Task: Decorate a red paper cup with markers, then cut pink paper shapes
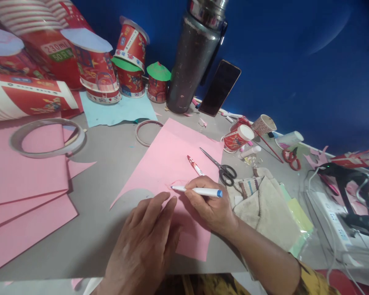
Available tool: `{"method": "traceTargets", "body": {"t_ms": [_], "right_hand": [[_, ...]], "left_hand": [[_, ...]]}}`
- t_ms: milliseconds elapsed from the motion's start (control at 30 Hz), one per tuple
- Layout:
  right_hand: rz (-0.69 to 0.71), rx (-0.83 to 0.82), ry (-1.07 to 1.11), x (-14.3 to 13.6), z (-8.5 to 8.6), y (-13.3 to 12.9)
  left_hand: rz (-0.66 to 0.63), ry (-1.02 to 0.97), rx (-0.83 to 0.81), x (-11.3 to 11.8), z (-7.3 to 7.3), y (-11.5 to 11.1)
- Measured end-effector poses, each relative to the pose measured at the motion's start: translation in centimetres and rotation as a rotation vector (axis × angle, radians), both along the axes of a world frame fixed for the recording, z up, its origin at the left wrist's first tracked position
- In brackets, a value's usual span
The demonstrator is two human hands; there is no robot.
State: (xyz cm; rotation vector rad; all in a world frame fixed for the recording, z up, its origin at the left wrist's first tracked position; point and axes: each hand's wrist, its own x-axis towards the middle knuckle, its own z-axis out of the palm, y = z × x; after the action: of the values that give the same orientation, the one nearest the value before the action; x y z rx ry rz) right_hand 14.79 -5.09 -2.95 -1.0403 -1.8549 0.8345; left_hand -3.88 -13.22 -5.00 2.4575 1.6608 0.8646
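Observation:
A pink paper sheet (175, 151) with a cut curved edge lies in the middle of the grey table. My right hand (210, 205) pinches a white marker with a blue end (206, 191), its tip touching the paper beside a faint reddish drawn line. Spread flat over the sheet's lower left part is my left hand (144, 237), fingers extended, nothing held. Black-handled scissors (226, 173) rest across the paper's right edge, and a second, red-and-white pen (194, 164) lies just above my right hand.
Tape rings (46, 155), folded pink sheets (24, 176) and red paper cups (98, 67) fill the left. A dark flask (192, 57) and a phone (220, 88) stand behind. Rightward are a beige cloth (264, 209), red-handled scissors (291, 159) and a power strip (335, 221).

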Motion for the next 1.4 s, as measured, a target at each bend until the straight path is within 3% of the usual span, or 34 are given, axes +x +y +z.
{"method": "traceTargets", "body": {"t_ms": [167,467,733,1000,1400], "right_hand": [[-0.082,-0.103,0.074,0.14,-0.18,-0.09],[-0.139,-0.139,0.069,0.03,0.32,-0.35],[-0.035,-0.084,0.040,-0.19,0.08,-0.23],[-0.025,-0.255,0.151,0.01,0.09,0.44],[-0.037,-0.089,-0.010,-0.29,-0.32,0.29]], "left_hand": [[0.004,0.025,0.019,-0.07,-0.30,-0.07],[0.002,0.005,0.018,-0.19,-0.23,-0.22],[0.001,-0.037,0.033,-0.09,-0.51,-0.08],[-0.028,-0.046,0.016,-0.07,-0.45,0.01],[-0.002,-0.080,0.050,0.22,-0.30,-0.08]]}}
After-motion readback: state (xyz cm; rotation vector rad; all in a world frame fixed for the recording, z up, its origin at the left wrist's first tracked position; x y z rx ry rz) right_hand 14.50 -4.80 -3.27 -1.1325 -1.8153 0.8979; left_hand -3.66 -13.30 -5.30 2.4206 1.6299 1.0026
